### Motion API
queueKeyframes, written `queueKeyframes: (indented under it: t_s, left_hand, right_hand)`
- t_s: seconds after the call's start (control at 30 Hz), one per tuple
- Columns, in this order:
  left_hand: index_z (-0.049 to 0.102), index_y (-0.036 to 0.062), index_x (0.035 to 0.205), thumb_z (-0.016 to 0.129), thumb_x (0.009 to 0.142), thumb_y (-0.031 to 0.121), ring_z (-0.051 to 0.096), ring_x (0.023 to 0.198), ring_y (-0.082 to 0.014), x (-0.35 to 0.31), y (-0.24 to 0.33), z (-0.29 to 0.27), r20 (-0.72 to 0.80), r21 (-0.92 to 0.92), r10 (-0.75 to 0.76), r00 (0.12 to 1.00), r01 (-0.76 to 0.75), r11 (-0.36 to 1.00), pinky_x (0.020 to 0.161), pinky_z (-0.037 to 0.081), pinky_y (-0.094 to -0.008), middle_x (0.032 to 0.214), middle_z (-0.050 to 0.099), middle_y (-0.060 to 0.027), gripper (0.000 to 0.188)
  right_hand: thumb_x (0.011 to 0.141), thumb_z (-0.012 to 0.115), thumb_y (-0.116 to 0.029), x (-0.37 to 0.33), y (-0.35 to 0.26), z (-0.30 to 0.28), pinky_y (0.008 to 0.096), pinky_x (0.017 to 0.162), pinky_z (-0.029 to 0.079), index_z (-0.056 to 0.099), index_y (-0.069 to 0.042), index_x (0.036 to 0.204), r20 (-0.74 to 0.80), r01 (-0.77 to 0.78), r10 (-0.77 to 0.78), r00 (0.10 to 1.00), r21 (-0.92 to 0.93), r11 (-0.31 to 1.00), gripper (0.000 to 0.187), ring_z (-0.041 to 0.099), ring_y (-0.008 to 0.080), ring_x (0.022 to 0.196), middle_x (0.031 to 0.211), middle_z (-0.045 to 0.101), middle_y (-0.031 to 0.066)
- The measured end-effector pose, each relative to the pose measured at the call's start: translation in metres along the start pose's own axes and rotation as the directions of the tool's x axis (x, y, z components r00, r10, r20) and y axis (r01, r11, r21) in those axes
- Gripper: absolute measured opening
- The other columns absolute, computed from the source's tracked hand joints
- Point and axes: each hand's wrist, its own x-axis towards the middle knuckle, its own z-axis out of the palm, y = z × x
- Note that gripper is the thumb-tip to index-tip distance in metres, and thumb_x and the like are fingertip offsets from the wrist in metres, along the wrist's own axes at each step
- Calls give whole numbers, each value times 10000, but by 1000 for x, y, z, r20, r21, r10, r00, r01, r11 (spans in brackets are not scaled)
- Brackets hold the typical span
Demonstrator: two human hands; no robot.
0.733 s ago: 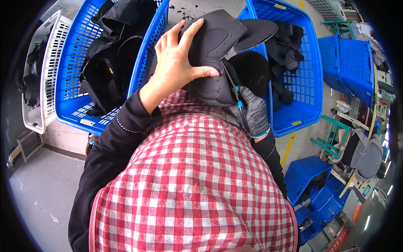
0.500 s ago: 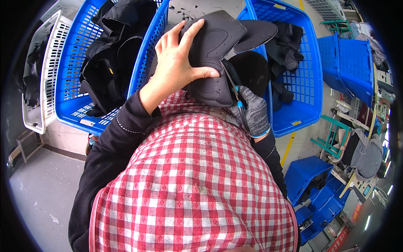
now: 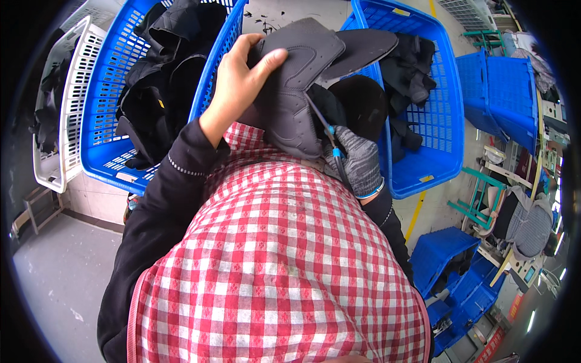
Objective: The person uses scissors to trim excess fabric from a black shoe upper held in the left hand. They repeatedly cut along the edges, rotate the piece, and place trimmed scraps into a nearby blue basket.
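My bare left hand (image 3: 239,78) grips the upper left edge of a black stitched shoe upper (image 3: 287,112), its thumb on the face and its fingers partly hidden behind. A dark sole-shaped flap (image 3: 366,51) sticks out to the right from behind the piece. In a grey knitted glove, my right hand (image 3: 357,160) is closed round scissors (image 3: 332,134) with light blue bands. Their blades point up and left along the right edge of the shoe upper. Black fabric lies just behind the blades.
A blue basket (image 3: 209,78) with black pieces stands on the left, beside a white basket (image 3: 75,100). Another blue basket (image 3: 451,103) with black pieces is on the right. Dark scraps (image 3: 266,24) lie on the floor ahead. Blue crates (image 3: 445,251) and green-framed stands (image 3: 484,196) are further right.
The shoe upper has shifted slightly left and tilted. My left hand has closed more round its edge, thumb no longer stretched across it. The scissors and right hand have moved a little left.
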Motion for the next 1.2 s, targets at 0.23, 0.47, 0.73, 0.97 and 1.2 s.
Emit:
queueKeyframes:
  t_s: [0.23, 0.47, 0.73, 0.97, 1.2]
  left_hand:
    - [677, 34, 818, 715, 1015, 239, 510, 664, -12, 127, 59, -46, 386, -220, 109, 916, -23, 975, 572, 426, -234, 708, 589, 95, 288]
    - [751, 175, 1184, 636, 997, 491, 618, 1093, -285, 104, 45, 21, 642, 81, 699, 314, -935, 345, 924, 516, -413, 1114, 650, -75, 386]
    - [646, 42, 1314, 635, 859, 737, 625, 1207, -352, -6, 81, -34, 440, 662, 297, 848, -530, 531, 987, 493, -535, 1281, 648, -175, 831]
    - [572, 165, 1469, 851, 735, 592, 553, 1333, -352, -9, 45, -16, 322, 715, 108, 940, -317, 623, 1064, 467, -517, 1453, 571, -97, 893]
    - [553, 256, 1507, 838, 689, 673, 549, 1359, -296, 7, 12, -35, 406, 566, 172, 898, -394, 724, 1079, 469, -519, 1457, 578, -49, 961]
  right_hand:
    - [976, 726, -185, -6, -45, -80, 273, 564, 549, 686, 5, 1139, -79, -172, 296, 952, 663, 729, 253, 644, 138, 617, 822, 708, 77]
    - [1069, 573, -416, 48, -17, -67, 211, 554, 464, 627, -6, 1212, -53, -223, 459, 887, 820, 527, 437, 581, 113, 662, 843, 639, 53]
    - [850, 871, -170, 47, -22, 2, 320, 748, 557, 630, -55, 1242, -90, -243, 274, 957, 264, 933, 474, 697, 151, 827, 901, 676, 43]
    - [920, 818, -247, 49, -11, 17, 308, 750, 550, 588, -68, 1323, -77, -190, 248, 966, 442, 877, 498, 653, 162, 795, 877, 635, 38]
    - [1045, 626, -141, 15, 5, -26, 246, 803, 555, 558, -53, 1312, 522, -536, 161, 837, 842, 57, 289, 612, 101, 940, 1013, 618, 41]
